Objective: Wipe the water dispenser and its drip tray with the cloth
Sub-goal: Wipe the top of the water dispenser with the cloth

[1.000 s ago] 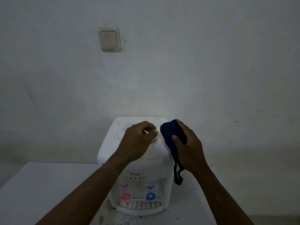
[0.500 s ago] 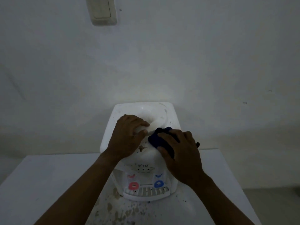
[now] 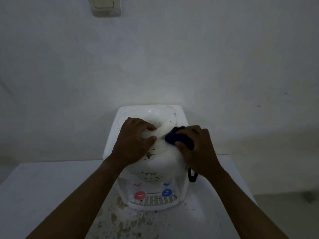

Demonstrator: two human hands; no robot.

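The right grip (image 3: 198,149) is curled around a bunched dark blue cloth (image 3: 179,139), thumb on its near side and fingers over the top, and presses it on the front right of the water dispenser (image 3: 150,112), against the raised ring around the bottle well. Half a second ago the cloth sat nearer the front middle, close to the other thumb; it has slid right and a little back. Its strap loop (image 3: 192,175) now hangs down the dispenser's right side, where only a tip showed before. The left grip (image 3: 133,145) clasps the ring's left front, fingers hooked into the well and thumb outside, much as before; a second ago it only rested on top.

The dispenser stands on a white desk (image 3: 43,187) against the wall. Its drip tray (image 3: 153,202) lies at the front base under the red tap (image 3: 139,195) and blue tap (image 3: 167,192). Dark specks dot the dispenser's front slope. Brownish stains (image 3: 120,223) spread on the desk in front of the tray. A light switch (image 3: 105,6) sits at the upper edge.
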